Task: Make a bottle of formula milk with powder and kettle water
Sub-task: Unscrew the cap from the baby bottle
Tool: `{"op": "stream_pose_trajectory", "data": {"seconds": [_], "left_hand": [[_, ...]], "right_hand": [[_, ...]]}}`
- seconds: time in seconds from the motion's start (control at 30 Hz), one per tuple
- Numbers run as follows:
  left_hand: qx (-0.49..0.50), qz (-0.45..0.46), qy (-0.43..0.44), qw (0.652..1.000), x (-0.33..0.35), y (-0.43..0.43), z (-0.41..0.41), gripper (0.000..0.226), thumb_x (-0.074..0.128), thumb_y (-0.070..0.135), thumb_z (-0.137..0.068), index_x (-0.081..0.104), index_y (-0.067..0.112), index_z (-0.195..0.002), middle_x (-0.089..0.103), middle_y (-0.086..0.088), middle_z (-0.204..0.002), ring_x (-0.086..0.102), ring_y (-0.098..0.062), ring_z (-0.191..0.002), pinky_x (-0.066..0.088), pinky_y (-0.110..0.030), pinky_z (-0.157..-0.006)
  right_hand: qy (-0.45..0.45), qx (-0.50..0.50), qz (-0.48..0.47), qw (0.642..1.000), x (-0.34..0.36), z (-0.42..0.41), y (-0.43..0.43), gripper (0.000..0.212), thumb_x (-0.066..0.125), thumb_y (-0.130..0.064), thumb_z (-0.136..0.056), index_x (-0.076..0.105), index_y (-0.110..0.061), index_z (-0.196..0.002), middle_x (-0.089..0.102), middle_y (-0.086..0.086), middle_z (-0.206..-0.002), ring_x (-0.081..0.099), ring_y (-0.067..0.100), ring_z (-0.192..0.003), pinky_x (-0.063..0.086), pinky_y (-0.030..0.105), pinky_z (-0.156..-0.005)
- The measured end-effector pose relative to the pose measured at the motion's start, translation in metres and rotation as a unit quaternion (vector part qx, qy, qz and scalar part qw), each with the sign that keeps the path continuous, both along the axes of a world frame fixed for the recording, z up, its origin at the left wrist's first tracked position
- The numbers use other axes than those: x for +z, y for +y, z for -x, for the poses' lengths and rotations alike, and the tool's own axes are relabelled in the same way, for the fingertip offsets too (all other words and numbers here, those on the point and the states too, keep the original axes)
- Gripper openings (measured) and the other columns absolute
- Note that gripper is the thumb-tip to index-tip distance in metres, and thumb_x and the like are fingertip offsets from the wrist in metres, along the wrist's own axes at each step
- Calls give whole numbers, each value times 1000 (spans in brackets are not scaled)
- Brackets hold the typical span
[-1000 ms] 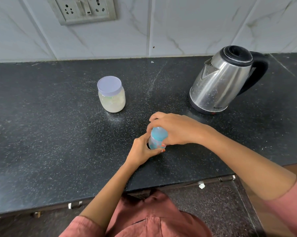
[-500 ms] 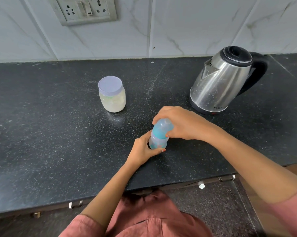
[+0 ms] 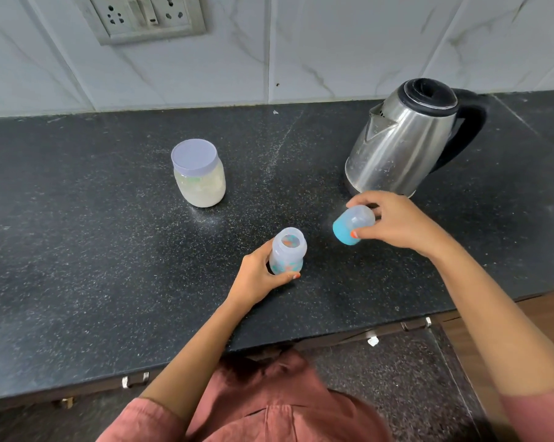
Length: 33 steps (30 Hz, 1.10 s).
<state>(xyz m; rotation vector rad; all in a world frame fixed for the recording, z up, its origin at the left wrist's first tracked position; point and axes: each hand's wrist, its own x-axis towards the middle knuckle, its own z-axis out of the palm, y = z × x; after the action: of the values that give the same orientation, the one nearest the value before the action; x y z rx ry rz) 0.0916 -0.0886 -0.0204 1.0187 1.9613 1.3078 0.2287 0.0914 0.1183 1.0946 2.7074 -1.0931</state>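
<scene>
With the left hand (image 3: 259, 275) curled round the open bottle (image 3: 287, 255), upright near the counter's (image 3: 78, 250) front edge, the right hand (image 3: 397, 223), pinching the blue cap (image 3: 352, 226) just before the kettle (image 3: 397, 148), should set it down gently, well back from that edge.

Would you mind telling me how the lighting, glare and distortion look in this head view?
Head view: soft, even light; glare streaks on the kettle; wide-angle distortion leans the kettle and jar outward; the cap in the right hand looks slightly soft, the bottle sharp.
</scene>
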Motion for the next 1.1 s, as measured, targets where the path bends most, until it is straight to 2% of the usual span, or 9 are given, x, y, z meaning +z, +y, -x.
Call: {"op": "stream_pose_trajectory", "data": {"seconds": [0.07,0.2,0.33,0.6,0.67,0.8,0.97,1.03,1.1], "left_hand": [[4,-3,-4,1000,0,0,-1,62,82,13,-66,55,19,-121,61,12,-112,56,-4,-107,42,-14,-93],[9,-3,-8,1000,-1,1,-3,62,82,11,-66,55,18,-121,61,12,-111,57,-4,-105,42,-12,-93],[10,0,-6,1000,-2,1,-3,65,82,12,-65,54,18,-123,60,12,-114,56,-4,-108,40,-8,-93],[5,2,4,1000,-1,0,-2,64,81,13,-67,53,15,-124,59,7,-116,54,-8,-111,41,-19,-96],[1,7,8,1000,-1,0,-2,64,81,15,-68,52,16,-125,58,7,-118,53,-8,-112,39,-17,-96],[-3,16,16,1000,-1,0,-1,68,81,19,-68,50,16,-127,57,3,-124,51,-9,-114,36,-10,-92],[-20,1,-19,1000,-2,-5,10,91,87,30,-56,41,17,-134,46,8,-137,42,-6,-127,31,-22,-106],[-1,-8,-33,999,3,-11,17,93,85,29,-54,40,14,-135,43,8,-134,40,-5,-127,28,-15,-105],[39,-29,-28,998,11,-17,27,86,79,32,-55,44,13,-131,48,6,-129,44,-4,-121,29,-6,-100]], "right_hand": [[-8,-14,8,1000,-18,-5,5,48,76,-6,-70,59,-20,-113,55,3,-118,56,21,-108,48,35,-92],[-36,-33,-24,999,-45,-11,10,51,73,-5,-72,57,-18,-119,49,4,-125,49,18,-111,42,32,-95],[-50,-41,-51,997,-60,-11,9,51,72,-6,-74,57,-19,-121,48,4,-127,50,22,-115,41,39,-101],[-82,-35,-83,993,-70,-9,5,55,70,-11,-78,49,-23,-128,42,1,-131,49,23,-117,45,43,-95],[-87,-26,-79,993,-71,-10,6,60,72,-15,-77,46,-23,-131,40,2,-132,46,23,-119,43,44,-96],[-48,-24,-76,996,-66,-5,5,61,71,-24,-78,44,-21,-133,41,2,-134,43,24,-123,40,42,-100],[20,-1,-72,997,-53,16,-2,46,66,-24,-83,51,-19,-126,49,1,-126,48,16,-115,41,32,-95],[52,13,-50,997,-49,31,-7,41,66,-22,-83,55,-17,-122,53,2,-120,51,12,-108,42,29,-92],[74,32,-33,996,-46,50,-10,37,66,-21,-83,58,-16,-119,57,3,-117,53,12,-103,44,28,-91]]}}
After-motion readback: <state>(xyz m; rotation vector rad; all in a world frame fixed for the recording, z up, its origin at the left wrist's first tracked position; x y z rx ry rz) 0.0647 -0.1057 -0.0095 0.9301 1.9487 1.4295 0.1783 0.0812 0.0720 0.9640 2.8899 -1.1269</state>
